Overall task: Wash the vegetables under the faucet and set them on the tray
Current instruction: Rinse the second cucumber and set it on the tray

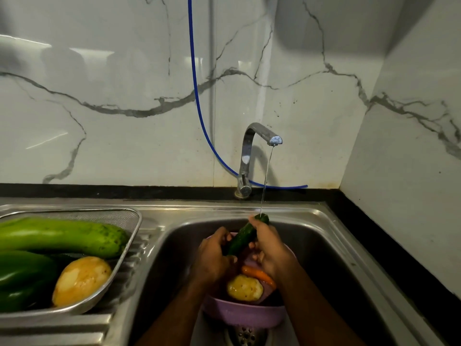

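Steel mesh forms the tray [136, 222] on the draining board at the left edge of the sink unit, and it already carries part of your batch: a long pale-green gourd [62, 236] across its far side, a dark green pepper [22, 275] toward its near left, and a yellow potato [81, 280] against its near right rim. Those three look washed and put away, so judge the job as roughly half done.

Moving right into the sink basin [311, 236], a lilac bowl [242, 317] sits over the drain. Above it your left hand [212, 258] wraps around the lower end of the cucumber [243, 239], and your right hand [272, 248] closes around its upper part, near the tip. The cucumber slants up and to the right, and its tip meets the thin stream falling from the faucet [259, 136] at the back edge of the basin. Both hands are clearly grasping it, neither one loose.

Under your right wrist, inside the bowl, a carrot [258, 274] and a second potato [245, 288] wait unrinsed, as far as you can judge. Left for you: finish this cucumber, carry it to the tray, then do the same for those two.
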